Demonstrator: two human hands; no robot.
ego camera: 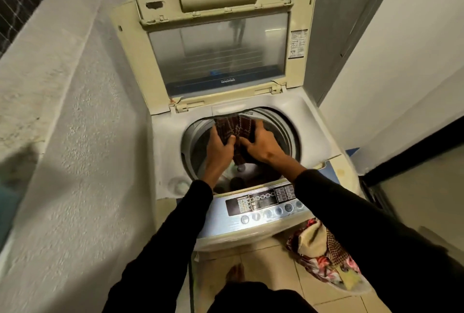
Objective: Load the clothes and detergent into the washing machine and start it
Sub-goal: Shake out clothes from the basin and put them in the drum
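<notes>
**Checked cloth going into the drum**

Nearest, at the lower right, a pile of patterned clothes (324, 260) waits on the tiled floor beside the washing machine (313, 121), so loading looks far from finished. Just beyond the dark sleeves lies the control panel (266, 202) with its row of round buttons, untouched.

Past that, both hands are over the open drum (283, 134), close together and each closed on a dark checked cloth (236, 126). The left hand (221, 147) bunches one side, the right hand (261, 147) the other, and the fabric hangs down between them into the tub. A few items already lie at the bottom (too dim to name).

The cloth should handle as light, limp and unslippery; it folds wherever it is pinched, so a gathered fistful is hold enough. Spreading it loosely as it drops should help it settle around the drum rather than in a wad.

Farthest back, the lid (216, 56) stands propped upright, its window facing the person. No detergent is in sight.
</notes>
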